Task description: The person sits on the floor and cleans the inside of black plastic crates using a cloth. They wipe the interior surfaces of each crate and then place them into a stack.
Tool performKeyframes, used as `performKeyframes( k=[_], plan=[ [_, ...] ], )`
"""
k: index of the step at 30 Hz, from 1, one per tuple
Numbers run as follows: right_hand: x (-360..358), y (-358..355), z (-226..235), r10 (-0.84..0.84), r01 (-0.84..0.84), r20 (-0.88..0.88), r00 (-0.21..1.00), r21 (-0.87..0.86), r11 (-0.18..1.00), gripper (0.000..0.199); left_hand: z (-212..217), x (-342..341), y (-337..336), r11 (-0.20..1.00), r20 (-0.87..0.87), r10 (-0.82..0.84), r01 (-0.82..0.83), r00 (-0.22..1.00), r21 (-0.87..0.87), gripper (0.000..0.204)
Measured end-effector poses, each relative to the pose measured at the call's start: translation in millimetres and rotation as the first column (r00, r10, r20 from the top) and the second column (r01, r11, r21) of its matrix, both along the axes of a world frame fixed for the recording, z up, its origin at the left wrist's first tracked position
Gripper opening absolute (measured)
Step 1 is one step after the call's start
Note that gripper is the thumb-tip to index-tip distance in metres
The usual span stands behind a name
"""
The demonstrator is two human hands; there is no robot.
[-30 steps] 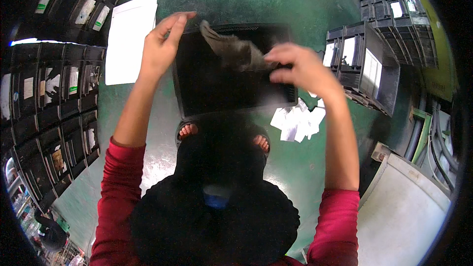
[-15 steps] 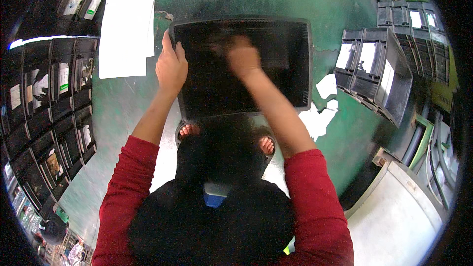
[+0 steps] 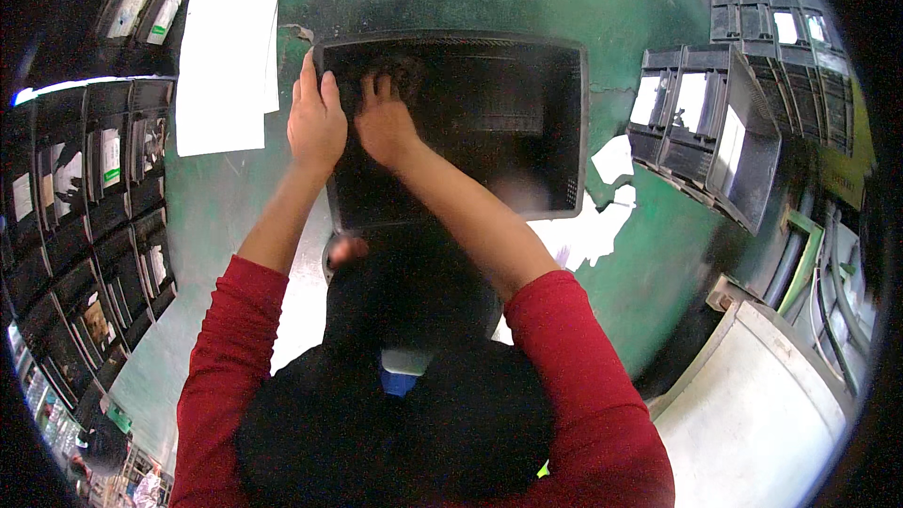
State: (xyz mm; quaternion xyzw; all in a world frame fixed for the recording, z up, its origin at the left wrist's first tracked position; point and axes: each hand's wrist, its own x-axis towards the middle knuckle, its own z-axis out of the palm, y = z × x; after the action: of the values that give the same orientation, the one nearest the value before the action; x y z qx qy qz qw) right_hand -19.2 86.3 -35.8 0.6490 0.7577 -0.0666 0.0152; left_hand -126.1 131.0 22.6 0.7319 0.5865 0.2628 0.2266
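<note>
A black plastic crate with its open top facing up stands in front of me, near my feet. My left hand grips its left wall by the rim, the thumb side toward the inside. Inside the crate, near the far left corner, my right hand reaches down with bent fingers against a dark, rough-looking wad. The wad lies partly under the fingertips, and its exact kind is too dark to make out.
White sheets lie on the green floor to the left; torn white paper lies right of the crate. Black bins line the left side. More black bins stand at the right, with a pale metal cabinet nearer me.
My right hand has moved left and slightly down inside the crate, toward its left wall. My left hand keeps its hold on the rim. The whole view has shifted slightly.
</note>
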Motion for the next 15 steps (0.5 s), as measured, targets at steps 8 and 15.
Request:
performKeyframes(
  k=[8, 15],
  plan=[
    [152.4, -34.8, 12.7, -0.267, 0.325, 0.291, 0.919, -0.176, 0.929, 0.019, -5.1, -3.2, 2.3, 1.000, 0.068, -0.025, 0.024, 0.997, 0.016, 0.043],
    [176.7, -85.0, 47.6, 0.034, 0.078, 0.313, 0.949, -0.337, 0.938, 0.019, -4.7, 0.3, 3.5, 1.000, 0.068, 0.027, -0.027, 0.997, 0.000, 0.042]
  ],
)
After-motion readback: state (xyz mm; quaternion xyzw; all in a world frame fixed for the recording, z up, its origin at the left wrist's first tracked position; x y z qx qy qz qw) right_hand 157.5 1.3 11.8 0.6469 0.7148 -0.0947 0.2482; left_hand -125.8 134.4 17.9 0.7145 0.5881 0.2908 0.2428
